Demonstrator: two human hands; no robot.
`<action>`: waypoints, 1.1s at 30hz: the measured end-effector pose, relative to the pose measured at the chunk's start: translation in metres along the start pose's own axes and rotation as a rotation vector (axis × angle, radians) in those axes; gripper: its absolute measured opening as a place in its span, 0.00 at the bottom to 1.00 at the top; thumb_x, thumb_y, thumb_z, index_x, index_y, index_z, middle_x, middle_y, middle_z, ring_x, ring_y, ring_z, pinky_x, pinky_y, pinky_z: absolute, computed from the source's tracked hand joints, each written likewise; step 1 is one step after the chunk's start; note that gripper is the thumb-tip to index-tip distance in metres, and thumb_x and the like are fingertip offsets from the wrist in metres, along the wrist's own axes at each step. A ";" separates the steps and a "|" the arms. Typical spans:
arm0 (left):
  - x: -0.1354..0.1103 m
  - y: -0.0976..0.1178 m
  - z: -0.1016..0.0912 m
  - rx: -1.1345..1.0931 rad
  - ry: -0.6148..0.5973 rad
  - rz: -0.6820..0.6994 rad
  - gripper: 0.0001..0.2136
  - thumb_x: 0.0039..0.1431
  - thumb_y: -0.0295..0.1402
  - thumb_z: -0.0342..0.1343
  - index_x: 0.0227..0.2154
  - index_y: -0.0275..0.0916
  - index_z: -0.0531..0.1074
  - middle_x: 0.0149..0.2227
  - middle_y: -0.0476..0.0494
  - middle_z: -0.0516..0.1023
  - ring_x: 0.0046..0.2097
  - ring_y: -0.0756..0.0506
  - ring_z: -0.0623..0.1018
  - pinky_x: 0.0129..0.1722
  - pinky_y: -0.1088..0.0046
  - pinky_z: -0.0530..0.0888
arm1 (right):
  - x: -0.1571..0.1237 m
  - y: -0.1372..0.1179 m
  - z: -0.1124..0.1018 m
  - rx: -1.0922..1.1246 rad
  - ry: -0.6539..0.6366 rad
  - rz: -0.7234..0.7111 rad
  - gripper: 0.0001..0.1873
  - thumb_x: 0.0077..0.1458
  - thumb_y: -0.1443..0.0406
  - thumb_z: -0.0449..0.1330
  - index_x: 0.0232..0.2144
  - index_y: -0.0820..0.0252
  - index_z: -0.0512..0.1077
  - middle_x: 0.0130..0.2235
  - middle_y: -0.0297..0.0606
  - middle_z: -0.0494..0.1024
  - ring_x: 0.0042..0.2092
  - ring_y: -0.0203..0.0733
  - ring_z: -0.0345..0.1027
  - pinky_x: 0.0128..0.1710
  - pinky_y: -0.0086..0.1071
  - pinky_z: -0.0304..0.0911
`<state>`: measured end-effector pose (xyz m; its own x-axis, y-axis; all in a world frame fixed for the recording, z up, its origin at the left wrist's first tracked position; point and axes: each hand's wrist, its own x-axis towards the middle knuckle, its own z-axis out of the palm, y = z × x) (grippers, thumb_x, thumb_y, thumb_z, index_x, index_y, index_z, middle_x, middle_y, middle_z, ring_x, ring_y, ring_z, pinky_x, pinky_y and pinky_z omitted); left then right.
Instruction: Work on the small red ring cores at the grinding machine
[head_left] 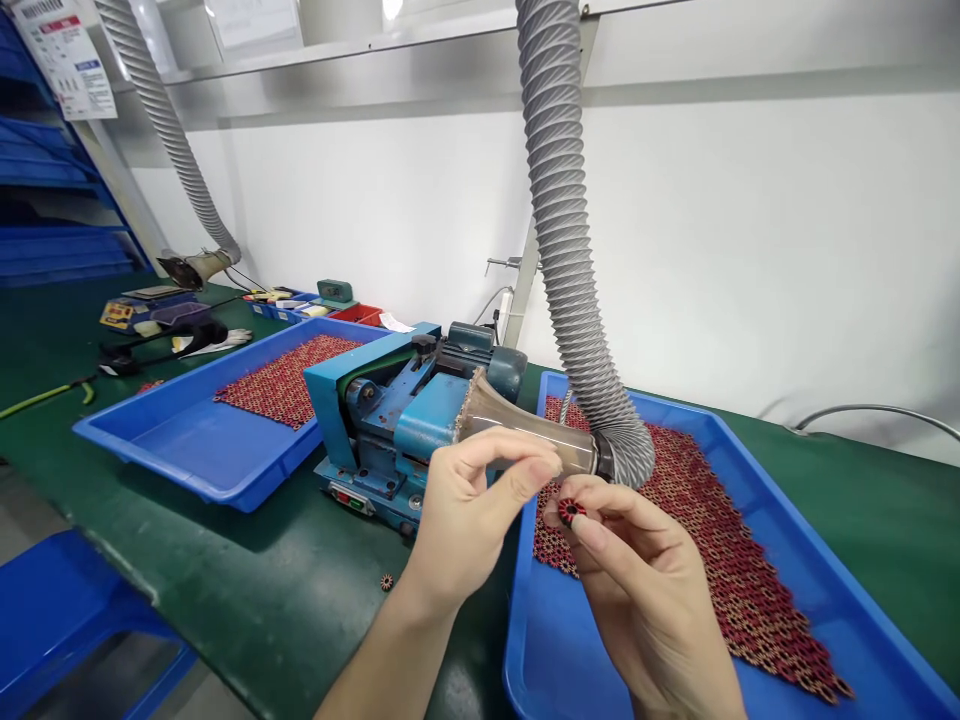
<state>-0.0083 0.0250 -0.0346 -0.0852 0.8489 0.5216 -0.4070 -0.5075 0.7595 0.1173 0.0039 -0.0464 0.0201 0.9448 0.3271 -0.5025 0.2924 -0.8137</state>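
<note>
My right hand (645, 590) pinches a small red-and-black slotted ring (571, 512) between thumb and fingertips, above a blue tray (544, 640). That tray holds a wide layer of similar rings (739, 570). My left hand (469, 510) is just beside the ring, its thumb and forefinger closed together, with nothing visible between them. A single ring (386, 581) lies on the green workbench (247, 620) below my left hand. Part of the held ring is hidden by my fingers.
A blue belt-driven machine (382, 420) with a tan dust hood (525, 440) and grey ribbed duct (559, 200) stands just beyond my hands. Another blue tray (187, 470) holds more rings to the left. Bins and tools line the far bench.
</note>
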 end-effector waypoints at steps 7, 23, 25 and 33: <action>-0.001 0.007 -0.009 0.117 -0.173 0.015 0.16 0.52 0.22 0.68 0.40 0.51 0.83 0.43 0.56 0.83 0.48 0.53 0.80 0.52 0.84 0.72 | 0.005 -0.011 -0.003 0.441 -0.027 0.289 0.10 0.44 0.68 0.78 0.31 0.59 0.84 0.32 0.30 0.86 0.33 0.32 0.82 0.37 0.17 0.77; -0.001 -0.001 0.007 -0.095 -0.075 -0.102 0.08 0.50 0.22 0.67 0.24 0.43 0.83 0.27 0.51 0.82 0.33 0.53 0.80 0.37 0.83 0.76 | 0.002 -0.001 0.001 0.489 -0.084 0.373 0.10 0.46 0.68 0.77 0.32 0.60 0.83 0.31 0.32 0.84 0.33 0.31 0.79 0.40 0.21 0.76; -0.001 -0.001 0.007 -0.147 -0.009 -0.127 0.07 0.50 0.23 0.68 0.23 0.43 0.82 0.26 0.52 0.82 0.30 0.54 0.79 0.34 0.84 0.76 | 0.001 0.000 -0.002 0.410 -0.131 0.344 0.07 0.49 0.67 0.76 0.32 0.60 0.82 0.31 0.33 0.83 0.33 0.31 0.77 0.39 0.21 0.75; 0.001 0.010 -0.007 -0.015 -0.080 -0.174 0.09 0.48 0.29 0.71 0.34 0.46 0.85 0.35 0.50 0.86 0.41 0.50 0.82 0.45 0.82 0.76 | -0.004 -0.005 0.009 0.220 0.043 0.234 0.12 0.43 0.65 0.78 0.27 0.59 0.78 0.30 0.30 0.77 0.33 0.31 0.72 0.37 0.21 0.72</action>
<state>-0.0191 0.0220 -0.0291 0.0598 0.9091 0.4122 -0.4232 -0.3509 0.8353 0.1124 -0.0023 -0.0393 -0.0839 0.9894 0.1187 -0.6726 0.0317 -0.7393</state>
